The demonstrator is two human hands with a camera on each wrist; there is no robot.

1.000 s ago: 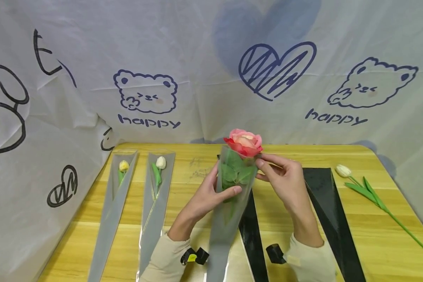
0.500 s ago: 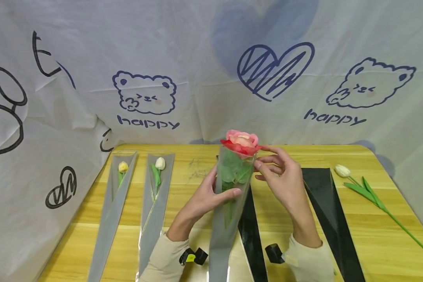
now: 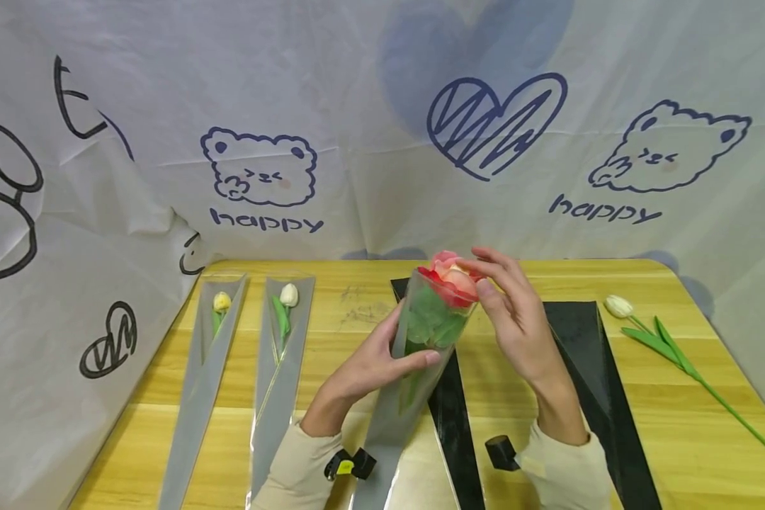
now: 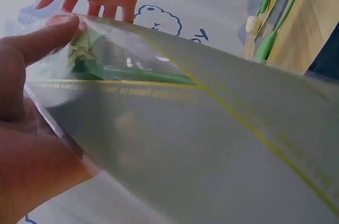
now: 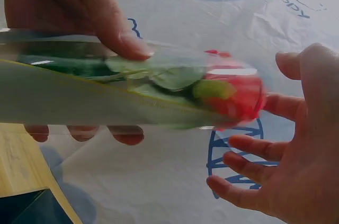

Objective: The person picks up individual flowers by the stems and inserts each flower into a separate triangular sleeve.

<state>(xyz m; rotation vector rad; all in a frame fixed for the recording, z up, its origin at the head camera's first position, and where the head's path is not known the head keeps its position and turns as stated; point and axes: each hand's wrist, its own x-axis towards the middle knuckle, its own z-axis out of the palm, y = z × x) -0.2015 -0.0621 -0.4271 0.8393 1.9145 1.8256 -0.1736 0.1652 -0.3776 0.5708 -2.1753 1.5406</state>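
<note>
Seen from the head view, the left hand (image 3: 382, 361) holds a grey sleeve (image 3: 392, 435), thumb across its front and fingers behind, mouth tipped toward one o'clock. Inside is a pink-red flower (image 3: 457, 285), leaves fully under the film, bloom partly above the rim. The right hand (image 3: 519, 322), at four o'clock from the bloom, has its fingers spread and loosely extended, the tips at the petals, gripping nothing. The step in hand looks like seating the bloom in the sleeve; the next move seems to call for light inward pressure on the petals while the left grip stays firm. Two grey sleeves with tulips (image 3: 285, 315) lie on the surface (image 3: 503, 386) at nine o'clock, a loose white tulip (image 3: 691, 371) toward three.
</note>
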